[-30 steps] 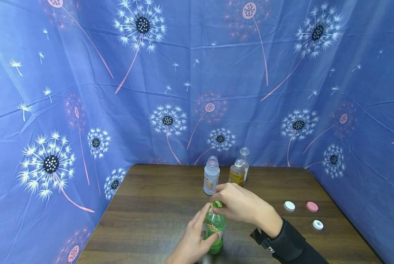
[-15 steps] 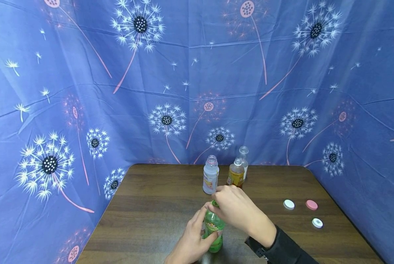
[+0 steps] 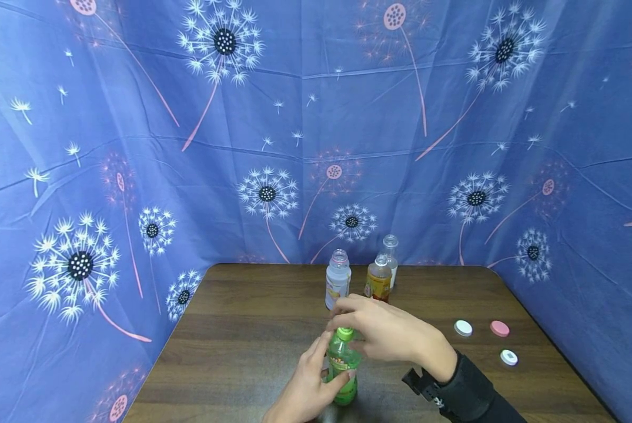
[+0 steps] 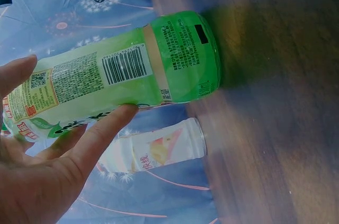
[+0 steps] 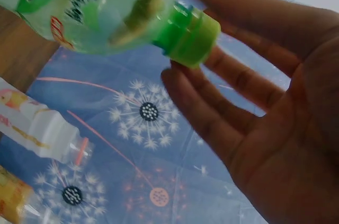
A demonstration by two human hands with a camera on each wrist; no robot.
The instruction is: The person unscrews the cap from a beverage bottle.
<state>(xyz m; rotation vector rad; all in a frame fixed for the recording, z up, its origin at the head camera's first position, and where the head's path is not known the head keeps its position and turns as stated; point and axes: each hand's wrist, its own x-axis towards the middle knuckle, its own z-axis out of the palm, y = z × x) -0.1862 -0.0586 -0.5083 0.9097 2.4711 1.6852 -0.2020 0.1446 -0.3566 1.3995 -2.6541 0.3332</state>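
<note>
A green plastic drink bottle (image 3: 342, 355) stands upright near the front of the table. My left hand (image 3: 307, 382) grips it round the body, thumb on one side and fingers on the other. The left wrist view shows its printed label with a barcode (image 4: 126, 65). On the bottle's neck sits a light green cap (image 5: 196, 38). My right hand (image 3: 392, 332) is over the top, its fingers spread loosely around the cap. In the right wrist view the thumb (image 5: 238, 9) stands apart from the cap, with the fingertips close beside it.
Behind stand a white bottle (image 3: 338, 282), a bottle with a yellow label (image 3: 378, 283) and a clear bottle (image 3: 392, 252), all uncapped. On the right lie a white cap (image 3: 463, 328), a pink cap (image 3: 500, 328) and another white cap (image 3: 508, 357).
The right hand's fingers, earlier closed on the bottle's top, have loosened and spread, and its wrist has swung back right. The left hand and bottle have stayed put.
</note>
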